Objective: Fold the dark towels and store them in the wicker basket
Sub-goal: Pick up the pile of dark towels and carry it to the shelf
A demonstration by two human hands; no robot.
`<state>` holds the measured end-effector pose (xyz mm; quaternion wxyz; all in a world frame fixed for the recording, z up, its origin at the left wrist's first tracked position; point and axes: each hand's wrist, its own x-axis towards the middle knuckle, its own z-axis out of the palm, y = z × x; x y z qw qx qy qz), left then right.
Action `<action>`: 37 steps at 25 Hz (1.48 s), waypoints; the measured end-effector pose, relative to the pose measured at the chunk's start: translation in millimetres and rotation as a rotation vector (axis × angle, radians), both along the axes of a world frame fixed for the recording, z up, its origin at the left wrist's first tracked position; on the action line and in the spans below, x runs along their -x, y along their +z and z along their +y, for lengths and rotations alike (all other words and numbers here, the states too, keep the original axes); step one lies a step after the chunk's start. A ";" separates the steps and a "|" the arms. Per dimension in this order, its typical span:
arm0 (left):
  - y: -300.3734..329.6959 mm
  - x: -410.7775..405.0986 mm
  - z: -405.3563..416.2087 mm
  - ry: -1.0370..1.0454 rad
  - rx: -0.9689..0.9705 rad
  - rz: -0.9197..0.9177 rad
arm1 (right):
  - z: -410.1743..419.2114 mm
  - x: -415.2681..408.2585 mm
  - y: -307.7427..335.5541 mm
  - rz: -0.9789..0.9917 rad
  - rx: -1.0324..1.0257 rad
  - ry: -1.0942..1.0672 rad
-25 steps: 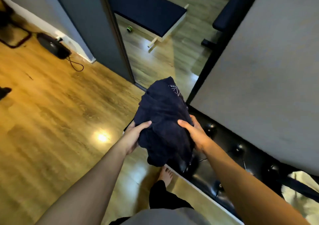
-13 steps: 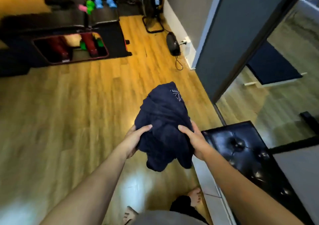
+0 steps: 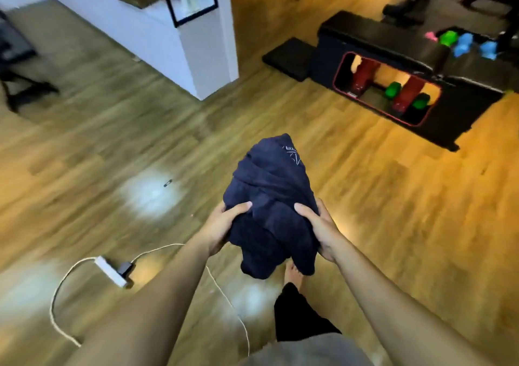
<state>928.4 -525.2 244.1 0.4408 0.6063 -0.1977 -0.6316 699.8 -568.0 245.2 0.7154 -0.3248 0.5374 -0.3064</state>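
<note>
1. The dark towels [image 3: 271, 197] form one navy bundle held in the air over the wooden floor [image 3: 379, 211]; how many are in it is hard to make out.
2. The left hand [image 3: 222, 226] grips its left side and the right hand [image 3: 320, 229] its right (thumbs on top, fingers hidden beneath).
3. A white power strip [image 3: 111, 270] with its cord lies on the floor at lower left.
4. A black rack [image 3: 393, 84] holding blurred coloured weights stands at upper right.

One camera rides on my head, wide-angled, looking forward and steeply down past my forearms to the warm-toned wooden plank floor [image 3: 379, 211]. It sits close above my arms; my own bare foot [image 3: 293, 274] shows directly beneath, far corners bending outward.
</note>
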 end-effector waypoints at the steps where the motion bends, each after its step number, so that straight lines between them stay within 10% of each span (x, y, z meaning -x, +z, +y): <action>1: -2.7 -30.7 -1.9 0.076 -0.001 -0.005 | -18.9 -34.4 -1.9 -0.003 0.002 0.078; 16: 43.3 -368.4 -167.8 0.692 0.057 -0.037 | -312.3 -455.2 41.0 -0.095 0.070 0.710; 37: 119.2 -859.6 -560.1 0.490 0.163 -0.182 | -661.5 -913.9 106.2 -0.186 0.166 0.502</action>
